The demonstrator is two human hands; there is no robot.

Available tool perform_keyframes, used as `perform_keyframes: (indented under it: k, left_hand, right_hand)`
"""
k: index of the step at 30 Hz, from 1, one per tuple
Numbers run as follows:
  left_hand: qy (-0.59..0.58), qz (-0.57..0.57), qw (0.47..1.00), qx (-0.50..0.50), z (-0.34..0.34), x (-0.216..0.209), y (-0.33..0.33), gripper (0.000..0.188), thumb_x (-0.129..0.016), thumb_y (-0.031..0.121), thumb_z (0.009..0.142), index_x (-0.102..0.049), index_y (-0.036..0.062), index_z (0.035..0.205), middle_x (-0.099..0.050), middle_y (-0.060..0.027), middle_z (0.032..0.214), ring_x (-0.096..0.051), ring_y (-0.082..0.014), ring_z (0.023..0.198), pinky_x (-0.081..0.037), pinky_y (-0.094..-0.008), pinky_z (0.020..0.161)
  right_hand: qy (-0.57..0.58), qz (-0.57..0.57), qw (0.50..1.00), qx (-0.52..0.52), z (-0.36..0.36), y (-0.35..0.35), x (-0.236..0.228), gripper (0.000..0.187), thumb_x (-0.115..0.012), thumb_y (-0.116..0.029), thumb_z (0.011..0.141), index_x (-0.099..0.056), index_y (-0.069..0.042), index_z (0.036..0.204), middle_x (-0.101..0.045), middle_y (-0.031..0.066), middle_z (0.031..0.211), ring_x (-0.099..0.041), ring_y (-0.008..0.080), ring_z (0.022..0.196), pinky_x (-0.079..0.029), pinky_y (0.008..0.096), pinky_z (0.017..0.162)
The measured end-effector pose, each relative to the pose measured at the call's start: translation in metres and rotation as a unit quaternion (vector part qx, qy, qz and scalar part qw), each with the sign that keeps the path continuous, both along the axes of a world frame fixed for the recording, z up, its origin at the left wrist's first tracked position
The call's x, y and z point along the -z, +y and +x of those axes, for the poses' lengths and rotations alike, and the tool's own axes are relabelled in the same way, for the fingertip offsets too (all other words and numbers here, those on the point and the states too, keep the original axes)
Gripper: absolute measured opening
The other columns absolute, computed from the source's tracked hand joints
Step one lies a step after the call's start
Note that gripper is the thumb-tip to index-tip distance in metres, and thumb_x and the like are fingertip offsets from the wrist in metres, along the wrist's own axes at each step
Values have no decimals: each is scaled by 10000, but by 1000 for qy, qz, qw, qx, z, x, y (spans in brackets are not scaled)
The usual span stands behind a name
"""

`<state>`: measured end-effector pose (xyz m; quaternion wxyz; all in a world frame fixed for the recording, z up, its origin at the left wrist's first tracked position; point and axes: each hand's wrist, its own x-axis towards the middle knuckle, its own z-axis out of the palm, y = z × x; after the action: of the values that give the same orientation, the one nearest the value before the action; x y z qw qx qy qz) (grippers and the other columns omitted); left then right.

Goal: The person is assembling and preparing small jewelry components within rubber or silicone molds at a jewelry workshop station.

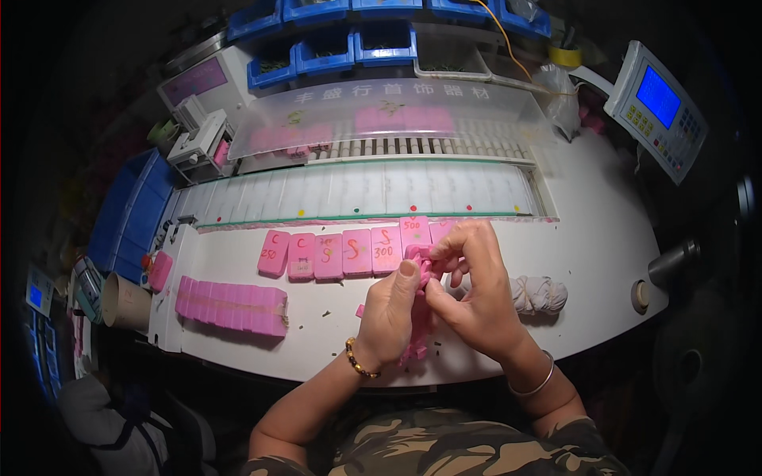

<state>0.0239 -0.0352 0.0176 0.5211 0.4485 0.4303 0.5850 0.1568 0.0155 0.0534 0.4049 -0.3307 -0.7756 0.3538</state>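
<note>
My left hand [384, 319], with a beaded bracelet at the wrist, is closed around a soft-looking pink piece [423, 271], thumb pointing up. From the right, my right hand [486, 305] pinches the same piece between thumb and fingers; a silver bangle circles that wrist. Fingers hide much of the piece, and its exact kind is unclear. More pink bits [418, 341] show between and below my hands. Just beyond them runs a row of pink blocks [356, 252] with handwritten marks, partly covered at its right end by my right hand.
Pink slabs [230, 306] stand packed together at left. A tied whitish cloth roll [540, 294] lies right. Behind is a lit white panel [357, 193] under a clear cover [508, 119]. Blue bins [324, 52] line the back; a keypad display [659, 107] stands right, a cup [127, 301] left.
</note>
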Motion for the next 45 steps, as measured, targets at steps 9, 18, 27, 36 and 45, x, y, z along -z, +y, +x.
perform_keyframes:
  k: [9,18,27,36,45]
  left_hand:
    - [-33,11,999,10,2,5,4,546,-255,406,1054,-585,-25,1000,-595,-65,840,-559,-103,744,-481,-245,690]
    - [-169,-47,984,44,-3,-1,5,531,-308,461,1037,-569,-2,1037,-565,-28,910,-535,-79,807,-453,-219,733]
    - [-96,-10,995,31,-1,-2,16,465,-394,423,1021,-557,-11,1048,-554,-13,915,-514,-60,842,-436,-219,752]
    - [-126,-134,982,-36,-2,-11,18,577,-259,517,964,-558,24,951,-552,-82,637,-553,-174,496,-511,-306,457]
    - [-99,-67,992,-28,-35,2,32,460,-293,437,975,-501,42,1087,-555,-84,806,-540,-131,587,-522,-292,459]
  right_hand:
    - [9,172,984,38,-3,0,13,259,-640,22,663,-567,-37,904,-536,126,931,-543,273,813,-448,355,718]
    - [-1,226,974,0,-7,5,12,258,-673,42,677,-612,-49,911,-607,89,880,-551,279,802,-439,372,714]
    - [-3,235,971,38,-12,12,13,163,-668,3,721,-587,-27,860,-569,110,846,-541,295,755,-440,377,675]
    - [36,71,997,6,2,22,16,264,-720,-48,760,-608,-36,998,-569,111,938,-553,221,792,-460,307,672]
    - [-297,123,940,-118,75,27,-2,695,-800,-157,677,-521,-127,1313,-538,163,1173,-531,347,1082,-420,417,943]
